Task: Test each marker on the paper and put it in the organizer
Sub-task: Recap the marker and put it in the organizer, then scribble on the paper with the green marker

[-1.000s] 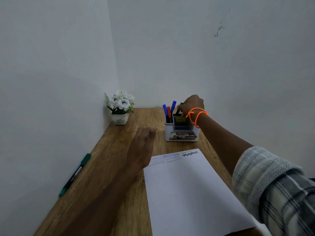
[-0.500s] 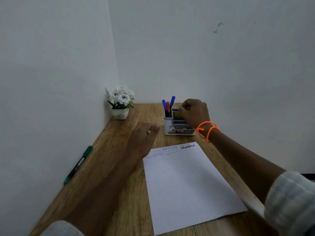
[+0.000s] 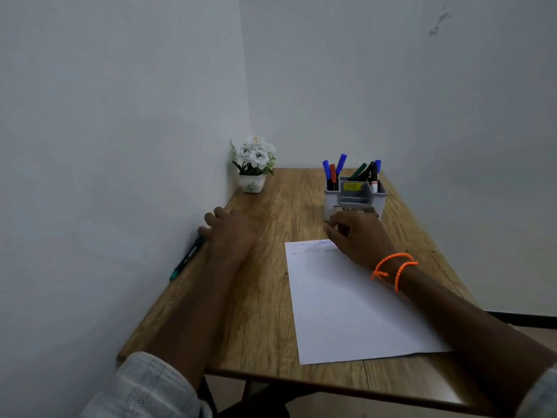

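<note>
My right hand (image 3: 358,236) has left the white plastic organizer (image 3: 355,200), loosely curled and empty; my open left hand (image 3: 232,233) now reaches the last green marker (image 3: 187,257).

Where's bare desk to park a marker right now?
Bare wood lies between the flower pot and the organizer, and between the left hand and the paper. Crowded: the wall edge by the green marker and around the right hand.

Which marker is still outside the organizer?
The green marker lying flat by the left wall at the left hand; the others stand in the organizer.
</note>
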